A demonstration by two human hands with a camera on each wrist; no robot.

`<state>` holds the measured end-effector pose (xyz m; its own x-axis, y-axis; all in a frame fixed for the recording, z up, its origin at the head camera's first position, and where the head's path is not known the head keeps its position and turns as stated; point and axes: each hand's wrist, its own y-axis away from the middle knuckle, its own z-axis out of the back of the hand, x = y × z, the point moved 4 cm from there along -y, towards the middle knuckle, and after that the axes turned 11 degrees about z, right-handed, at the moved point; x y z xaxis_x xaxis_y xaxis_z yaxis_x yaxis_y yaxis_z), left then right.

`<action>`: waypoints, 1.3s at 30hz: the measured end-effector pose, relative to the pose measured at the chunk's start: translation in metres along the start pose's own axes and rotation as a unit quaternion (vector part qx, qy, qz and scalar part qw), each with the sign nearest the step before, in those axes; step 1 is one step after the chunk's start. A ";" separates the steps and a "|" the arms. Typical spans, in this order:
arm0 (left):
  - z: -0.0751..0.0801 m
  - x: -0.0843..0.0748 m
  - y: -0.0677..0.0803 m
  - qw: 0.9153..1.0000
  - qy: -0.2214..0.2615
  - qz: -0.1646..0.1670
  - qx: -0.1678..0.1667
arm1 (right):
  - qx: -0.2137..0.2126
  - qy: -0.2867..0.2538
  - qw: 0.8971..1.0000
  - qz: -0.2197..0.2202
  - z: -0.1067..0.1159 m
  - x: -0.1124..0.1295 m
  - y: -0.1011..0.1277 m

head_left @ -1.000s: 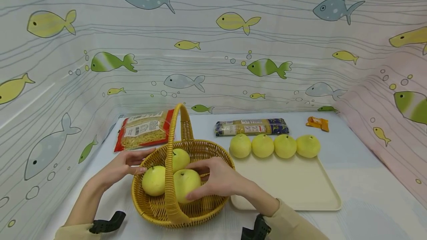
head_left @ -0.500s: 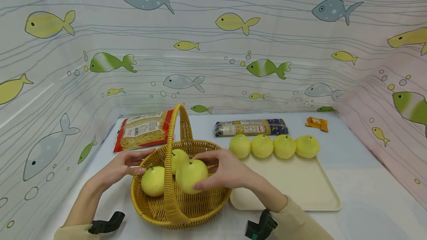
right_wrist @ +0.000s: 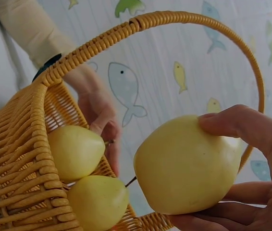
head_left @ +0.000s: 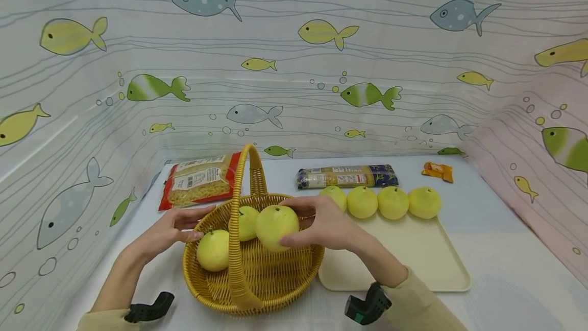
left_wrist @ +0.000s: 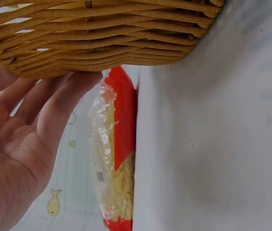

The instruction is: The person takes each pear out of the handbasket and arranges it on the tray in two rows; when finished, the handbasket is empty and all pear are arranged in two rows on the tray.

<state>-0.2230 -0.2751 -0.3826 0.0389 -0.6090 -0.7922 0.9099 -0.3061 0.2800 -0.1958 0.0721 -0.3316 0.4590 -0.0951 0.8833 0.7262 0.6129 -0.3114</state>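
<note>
A yellow-green pear [head_left: 277, 228] is in my right hand [head_left: 328, 222], pinched between thumb and fingers above the wicker basket's right side. In the right wrist view the held pear [right_wrist: 189, 166] hangs apart from the two pears inside. Those are the left pear [head_left: 213, 250] and the rear pear [head_left: 248, 222], partly behind the handle. My left hand [head_left: 176, 229] holds the rim of the wicker basket [head_left: 294, 290], thumb over the edge. From the left wrist, the fingers of that hand [left_wrist: 25, 134] touch the outer wicker wall [left_wrist: 107, 36].
Right of the basket lies a cream tray [head_left: 399, 254], with several pears [head_left: 392, 202] lined along its far edge. Behind are a red-edged pasta bag [head_left: 202, 180], a long noodle packet [head_left: 346, 175] and a small orange packet [head_left: 437, 171]. The basket's tall handle [head_left: 235, 239] arches over its middle.
My right hand has lifted the pear from the basket's floor, up and to the right. The left hand stays at the rim, and the basket has hardly moved.
</note>
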 end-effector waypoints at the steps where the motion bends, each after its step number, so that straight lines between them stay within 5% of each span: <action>1: 0.000 0.000 0.000 1.000 0.000 0.000 0.000 | -0.001 0.004 1.000 0.002 0.001 0.001 0.000; 31: 0.000 -0.001 0.001 1.000 0.004 0.000 0.003 | -0.037 0.030 0.999 0.000 0.045 0.003 0.010; 39: -0.001 -0.001 0.000 1.000 0.011 0.000 0.007 | -0.049 0.038 0.998 0.029 0.057 0.006 0.013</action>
<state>-0.2223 -0.2742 -0.3827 0.0480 -0.5931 -0.8037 0.9038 -0.3167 0.2877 -0.2126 0.1245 -0.3102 0.5367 -0.1221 0.8349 0.7421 0.5392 -0.3982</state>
